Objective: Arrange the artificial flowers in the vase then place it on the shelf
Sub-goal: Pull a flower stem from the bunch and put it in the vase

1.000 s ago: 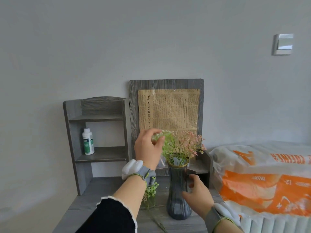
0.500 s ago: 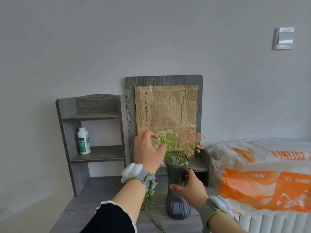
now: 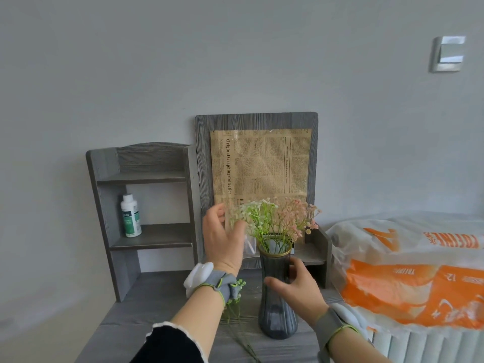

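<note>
I have only one camera, a wide-angle one worn on my head. It faces forward and a little down, square on to the grey wall (image 3: 235, 61), which fills the upper half of the view. My forearms enter from the bottom edge, so my hands sit close in and low at centre: left hand (image 3: 222, 239), right hand (image 3: 296, 286), vase (image 3: 277, 297) between them. The worktop (image 3: 157, 305) shows as a short strip at the bottom. The shelf (image 3: 146, 176) stands farther back, left of centre, and a wall switch (image 3: 447, 53) sits top right.
</note>
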`<action>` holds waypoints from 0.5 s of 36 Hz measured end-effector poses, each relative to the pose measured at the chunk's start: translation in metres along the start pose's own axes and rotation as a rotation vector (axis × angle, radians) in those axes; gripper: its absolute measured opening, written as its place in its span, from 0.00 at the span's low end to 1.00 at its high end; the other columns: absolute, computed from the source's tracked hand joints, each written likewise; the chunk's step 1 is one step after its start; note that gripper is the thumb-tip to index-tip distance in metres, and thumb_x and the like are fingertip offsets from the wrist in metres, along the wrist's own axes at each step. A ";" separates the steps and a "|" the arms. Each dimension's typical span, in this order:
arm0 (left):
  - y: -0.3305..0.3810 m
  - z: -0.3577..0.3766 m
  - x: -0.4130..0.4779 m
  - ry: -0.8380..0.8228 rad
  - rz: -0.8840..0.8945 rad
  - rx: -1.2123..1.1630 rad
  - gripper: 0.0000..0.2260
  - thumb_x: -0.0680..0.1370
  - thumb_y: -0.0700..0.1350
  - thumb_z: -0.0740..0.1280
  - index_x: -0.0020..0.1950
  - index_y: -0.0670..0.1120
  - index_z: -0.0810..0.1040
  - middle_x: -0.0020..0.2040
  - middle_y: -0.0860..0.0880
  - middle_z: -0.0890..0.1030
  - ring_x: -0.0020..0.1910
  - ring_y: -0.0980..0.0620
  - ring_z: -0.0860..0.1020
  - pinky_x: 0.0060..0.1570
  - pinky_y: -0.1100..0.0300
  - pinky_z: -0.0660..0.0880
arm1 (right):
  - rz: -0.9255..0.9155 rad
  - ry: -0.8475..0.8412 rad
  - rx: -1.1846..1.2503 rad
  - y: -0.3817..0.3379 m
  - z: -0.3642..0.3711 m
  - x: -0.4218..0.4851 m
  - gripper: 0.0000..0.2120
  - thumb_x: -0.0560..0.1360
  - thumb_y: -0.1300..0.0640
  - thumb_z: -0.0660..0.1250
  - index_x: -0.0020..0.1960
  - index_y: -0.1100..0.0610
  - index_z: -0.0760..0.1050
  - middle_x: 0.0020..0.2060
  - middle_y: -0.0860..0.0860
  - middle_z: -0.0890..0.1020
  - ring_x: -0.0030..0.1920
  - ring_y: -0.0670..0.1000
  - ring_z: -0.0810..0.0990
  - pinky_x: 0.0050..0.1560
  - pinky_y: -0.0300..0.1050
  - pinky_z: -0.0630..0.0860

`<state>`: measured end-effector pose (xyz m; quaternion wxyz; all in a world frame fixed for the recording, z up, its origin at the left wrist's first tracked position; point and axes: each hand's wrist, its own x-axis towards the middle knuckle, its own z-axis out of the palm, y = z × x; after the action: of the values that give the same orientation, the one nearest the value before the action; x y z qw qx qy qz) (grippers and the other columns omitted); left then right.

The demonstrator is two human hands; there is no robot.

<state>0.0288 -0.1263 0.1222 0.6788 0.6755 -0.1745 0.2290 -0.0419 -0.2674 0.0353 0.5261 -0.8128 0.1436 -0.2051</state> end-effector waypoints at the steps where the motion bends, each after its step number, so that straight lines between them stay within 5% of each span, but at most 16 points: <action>1: -0.002 -0.001 -0.002 0.036 -0.067 -0.068 0.21 0.68 0.49 0.65 0.60 0.50 0.70 0.57 0.51 0.73 0.53 0.54 0.73 0.49 0.61 0.69 | -0.001 0.017 0.068 -0.002 -0.001 0.000 0.33 0.64 0.48 0.77 0.66 0.51 0.68 0.56 0.48 0.80 0.56 0.48 0.79 0.61 0.52 0.77; 4: -0.011 -0.007 -0.007 0.057 -0.262 -0.211 0.18 0.74 0.41 0.65 0.64 0.45 0.71 0.58 0.46 0.75 0.50 0.53 0.74 0.47 0.62 0.70 | 0.002 0.058 0.260 -0.012 -0.005 -0.001 0.30 0.69 0.52 0.75 0.68 0.52 0.67 0.54 0.46 0.79 0.56 0.45 0.78 0.63 0.48 0.74; 8: -0.020 -0.008 -0.015 -0.324 -0.337 -0.027 0.09 0.72 0.50 0.69 0.52 0.51 0.80 0.52 0.54 0.79 0.53 0.52 0.76 0.54 0.53 0.73 | 0.009 0.141 0.319 -0.028 -0.010 0.005 0.29 0.69 0.45 0.74 0.66 0.50 0.67 0.56 0.48 0.77 0.58 0.49 0.76 0.65 0.49 0.72; 11: -0.022 0.000 -0.016 -0.486 -0.289 0.098 0.18 0.71 0.56 0.72 0.56 0.49 0.78 0.51 0.56 0.79 0.52 0.56 0.76 0.48 0.65 0.70 | -0.015 0.161 0.300 -0.039 -0.016 0.013 0.15 0.70 0.46 0.73 0.50 0.47 0.71 0.42 0.42 0.78 0.46 0.45 0.76 0.49 0.39 0.73; 13: -0.020 0.006 -0.013 -0.515 -0.191 0.171 0.11 0.72 0.54 0.72 0.48 0.48 0.80 0.45 0.55 0.81 0.48 0.54 0.78 0.43 0.66 0.71 | -0.040 0.182 0.317 -0.043 -0.019 0.020 0.07 0.71 0.51 0.73 0.39 0.49 0.75 0.31 0.39 0.79 0.37 0.44 0.75 0.38 0.34 0.72; 15: -0.019 0.010 -0.008 -0.530 -0.146 0.193 0.08 0.74 0.51 0.70 0.42 0.47 0.80 0.40 0.53 0.81 0.44 0.54 0.78 0.42 0.63 0.70 | -0.031 0.193 0.331 -0.045 -0.021 0.025 0.04 0.73 0.54 0.71 0.40 0.53 0.80 0.34 0.43 0.83 0.39 0.46 0.79 0.43 0.40 0.76; 18: -0.023 0.014 0.000 -0.484 -0.168 0.194 0.12 0.76 0.49 0.69 0.49 0.41 0.83 0.44 0.48 0.83 0.46 0.52 0.78 0.47 0.64 0.69 | 0.002 0.183 0.339 -0.046 -0.022 0.031 0.04 0.75 0.56 0.70 0.41 0.53 0.82 0.37 0.44 0.86 0.42 0.46 0.81 0.52 0.51 0.79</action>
<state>0.0423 -0.1399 0.1035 0.5662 0.7845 -0.2523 0.0197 -0.0251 -0.2803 0.0905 0.6403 -0.6905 0.1552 -0.2988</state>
